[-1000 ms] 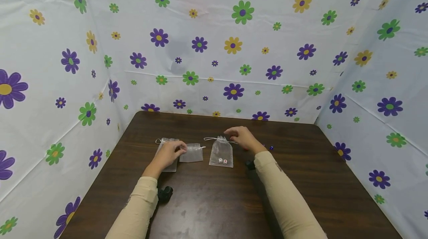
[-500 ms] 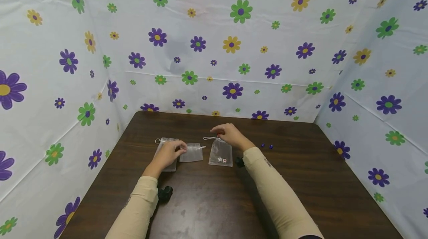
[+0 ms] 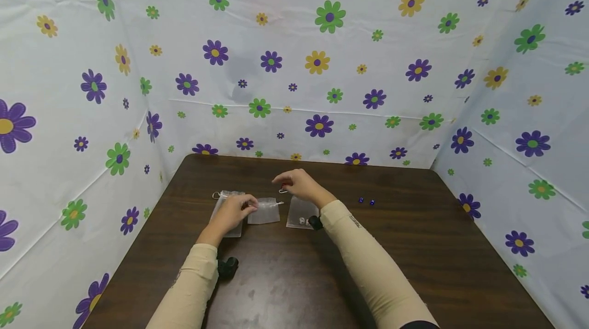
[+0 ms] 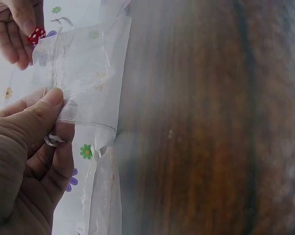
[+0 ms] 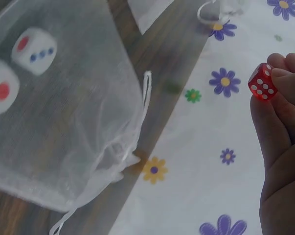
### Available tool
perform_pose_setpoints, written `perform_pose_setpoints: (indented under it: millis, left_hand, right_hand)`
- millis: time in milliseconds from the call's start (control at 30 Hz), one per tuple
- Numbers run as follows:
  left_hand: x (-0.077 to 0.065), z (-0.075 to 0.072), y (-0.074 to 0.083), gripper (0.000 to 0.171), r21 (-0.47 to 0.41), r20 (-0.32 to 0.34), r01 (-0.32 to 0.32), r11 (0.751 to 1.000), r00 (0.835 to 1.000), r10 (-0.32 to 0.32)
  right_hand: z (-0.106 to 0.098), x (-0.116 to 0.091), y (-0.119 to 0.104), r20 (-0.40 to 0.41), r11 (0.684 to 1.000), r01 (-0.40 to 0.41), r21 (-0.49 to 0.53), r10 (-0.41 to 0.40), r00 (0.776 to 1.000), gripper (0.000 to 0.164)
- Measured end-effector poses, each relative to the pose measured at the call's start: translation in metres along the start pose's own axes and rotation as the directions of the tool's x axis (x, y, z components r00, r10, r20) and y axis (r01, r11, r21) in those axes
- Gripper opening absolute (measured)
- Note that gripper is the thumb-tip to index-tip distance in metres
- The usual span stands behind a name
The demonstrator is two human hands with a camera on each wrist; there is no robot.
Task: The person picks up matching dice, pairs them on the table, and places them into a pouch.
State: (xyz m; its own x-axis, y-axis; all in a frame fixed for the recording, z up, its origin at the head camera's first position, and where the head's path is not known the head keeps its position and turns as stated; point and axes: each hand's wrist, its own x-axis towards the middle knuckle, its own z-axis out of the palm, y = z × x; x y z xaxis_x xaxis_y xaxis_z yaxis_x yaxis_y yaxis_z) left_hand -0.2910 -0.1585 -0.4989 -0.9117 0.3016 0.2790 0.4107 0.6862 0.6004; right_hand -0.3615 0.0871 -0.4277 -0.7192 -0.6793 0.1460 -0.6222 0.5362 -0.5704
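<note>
1. Reference: clock centred on the middle mesh bag (image 3: 267, 214), over the surface (image 3: 276, 278); 12 points away from the person.
2. Left hand (image 3: 231, 211): thumb and fingers pinched on the bag's 9 o'clock side. Maintain this hold so the bag does not slip.
3. Right hand (image 3: 303, 187): thumb and fingertips pinched on a red die (image 5: 262, 83), near the bag at 1 to 2 o'clock. Whether it conceals another die cannot be told.
4. The drawstring end faces 3 o'clock; how wide the mouth gapes is unclear. The step appears to be bagging the die: spread the mouth first.
5. Release only inside the mouth; the die could roll.
6. Avoid disturbing the right-hand bag (image 3: 299, 207), at 3 o'clock, containing white dice (image 5: 34, 50).
</note>
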Motion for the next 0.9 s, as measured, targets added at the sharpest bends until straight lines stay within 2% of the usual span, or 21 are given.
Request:
perform_pose_setpoints:
  millis: [267,400,900]
  left_hand:
    - [0.000,-0.001,0.000,0.006,-0.002,-0.015,-0.036,0.999,0.999,0.036]
    - [0.000,-0.001,0.001,0.005,-0.005,-0.012,-0.029,1.000,1.000,0.029]
    - [0.002,0.001,-0.001,0.007,-0.009,-0.026,-0.053,0.999,0.998,0.053]
  right_hand:
    - [0.006,0.007,-0.011,0.004,0.998,0.068,-0.018,-0.068,0.998,0.029]
    - [0.009,0.010,-0.016,0.005,0.997,0.083,-0.007,-0.083,0.997,0.030]
    - [0.024,0.016,-0.026,0.074,0.999,0.045,0.015,-0.046,0.996,0.026]
